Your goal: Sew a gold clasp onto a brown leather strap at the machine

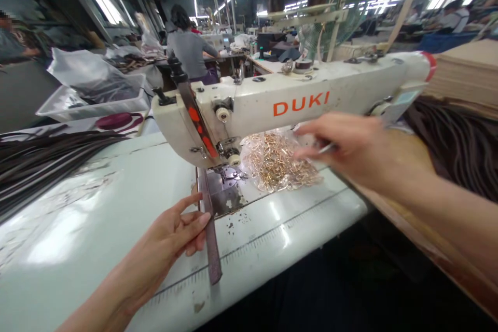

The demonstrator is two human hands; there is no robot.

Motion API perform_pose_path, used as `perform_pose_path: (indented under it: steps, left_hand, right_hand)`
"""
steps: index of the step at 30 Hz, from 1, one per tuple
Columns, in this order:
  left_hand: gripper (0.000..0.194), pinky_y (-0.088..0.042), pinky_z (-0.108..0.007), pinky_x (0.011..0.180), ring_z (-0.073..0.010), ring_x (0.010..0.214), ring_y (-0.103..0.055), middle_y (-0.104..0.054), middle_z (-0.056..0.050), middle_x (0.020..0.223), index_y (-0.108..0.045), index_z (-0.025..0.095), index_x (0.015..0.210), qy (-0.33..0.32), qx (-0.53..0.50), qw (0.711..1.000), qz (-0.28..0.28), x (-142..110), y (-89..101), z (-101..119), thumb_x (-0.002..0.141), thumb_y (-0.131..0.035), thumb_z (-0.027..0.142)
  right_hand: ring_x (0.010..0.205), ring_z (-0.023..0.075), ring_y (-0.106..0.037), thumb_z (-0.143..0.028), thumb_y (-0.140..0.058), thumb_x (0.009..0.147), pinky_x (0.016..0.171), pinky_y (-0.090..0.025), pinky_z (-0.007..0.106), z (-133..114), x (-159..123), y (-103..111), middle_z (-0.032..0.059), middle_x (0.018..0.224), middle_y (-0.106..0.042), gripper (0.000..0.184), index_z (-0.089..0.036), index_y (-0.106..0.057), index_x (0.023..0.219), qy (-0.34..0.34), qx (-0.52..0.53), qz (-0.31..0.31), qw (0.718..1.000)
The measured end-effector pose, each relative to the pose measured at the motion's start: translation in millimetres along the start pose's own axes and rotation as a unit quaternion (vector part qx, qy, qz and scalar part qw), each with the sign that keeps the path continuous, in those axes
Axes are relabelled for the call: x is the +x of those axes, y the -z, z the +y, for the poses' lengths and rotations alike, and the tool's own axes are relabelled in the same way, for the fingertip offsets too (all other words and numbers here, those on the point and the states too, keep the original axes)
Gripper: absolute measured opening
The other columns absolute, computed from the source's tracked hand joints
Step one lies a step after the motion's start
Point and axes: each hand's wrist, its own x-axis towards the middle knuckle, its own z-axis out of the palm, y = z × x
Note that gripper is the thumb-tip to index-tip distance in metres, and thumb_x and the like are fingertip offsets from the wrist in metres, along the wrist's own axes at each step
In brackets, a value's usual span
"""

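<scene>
My left hand (173,233) pinches a narrow brown strap (213,257) between thumb and fingers. The strap lies lengthwise over the table edge scale, its far end running beside the needle area of a white sewing machine (249,109). Above the table on the right, my right hand (346,140) is blurred by motion, fingers bent round a small silvery object (329,148) whose kind I cannot make out. Just left of those fingers, under the machine's arm, lies a clear plastic bag of gold-coloured metal hardware (276,163).
Dark strips (50,161) lie on the left of the pale tabletop (109,207). Behind them stands a white bin (105,104) with plastic bags. More dark straps (459,145) and a brown stack (467,78) are at right. A person (190,49) sits further back, near a green fan (338,5).
</scene>
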Motion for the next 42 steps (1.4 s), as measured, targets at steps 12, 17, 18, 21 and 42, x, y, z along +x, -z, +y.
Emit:
perform_pose_path:
  steps: [12, 17, 18, 21, 42]
  left_hand:
    - [0.06, -0.033, -0.018, 0.048, -0.0081, 0.056, -0.043, -0.053, 0.003, 0.072, -0.039, 0.022, 0.129, -0.022, -0.049, 0.999, 0.006, -7.5, 10.1, -9.6, 0.079, -0.065, 0.043]
    - [0.065, -0.034, -0.022, 0.049, -0.0107, 0.052, -0.044, -0.051, 0.005, 0.058, -0.032, 0.018, 0.132, -0.069, -0.007, 0.997, 0.022, -9.1, 3.1, -6.8, 0.08, -0.061, 0.044]
    - [0.065, -0.034, -0.022, 0.049, -0.0107, 0.05, -0.043, -0.051, 0.006, 0.056, -0.031, 0.017, 0.132, -0.076, 0.0, 0.997, 0.024, -8.8, 1.9, -6.5, 0.081, -0.06, 0.044]
    - [0.065, -0.034, -0.022, 0.047, -0.0102, 0.047, -0.042, -0.053, 0.006, 0.054, -0.031, 0.016, 0.131, -0.087, 0.007, 0.996, 0.032, -7.6, -0.2, -5.9, 0.08, -0.06, 0.045]
    - [0.042, -0.05, -0.039, 0.076, -0.0274, 0.083, -0.065, -0.065, -0.007, 0.088, -0.06, 0.023, 0.113, -0.188, 0.415, 0.888, 0.062, 36.9, -9.9, -6.8, 0.075, -0.065, 0.04]
  right_hand:
    - [0.087, 0.0216, -0.053, -0.031, -0.033, 0.097, 0.057, -0.044, 0.03, -115.5, 32.4, -87.1, 0.0097, 0.101, -0.055, 0.026, -0.015, -0.052, 0.107, 0.1, 0.076, -0.098, 0.987]
    - [0.079, 0.0199, -0.049, -0.008, -0.039, 0.089, 0.053, -0.041, 0.029, -134.0, 34.6, -90.0, 0.0081, 0.088, -0.052, 0.011, -0.012, -0.049, 0.093, 0.196, 0.033, -0.087, 0.976]
    - [0.079, 0.0201, -0.049, -0.006, -0.04, 0.087, 0.053, -0.04, 0.029, -136.3, 35.4, -89.6, 0.0076, 0.087, -0.052, 0.011, -0.011, -0.049, 0.093, 0.212, 0.032, -0.08, 0.974]
    - [0.079, 0.0192, -0.05, -0.007, -0.04, 0.088, 0.051, -0.039, 0.029, -136.6, 38.4, -87.6, 0.0062, 0.086, -0.053, 0.011, -0.012, -0.049, 0.094, 0.237, 0.044, -0.075, 0.968]
    - [0.105, 0.0156, -0.051, -0.017, -0.052, 0.084, 0.073, -0.046, 0.026, -80.2, 18.9, -105.4, 0.0016, 0.113, -0.06, 0.03, -0.022, -0.055, 0.113, 0.224, 0.168, -0.148, 0.949]
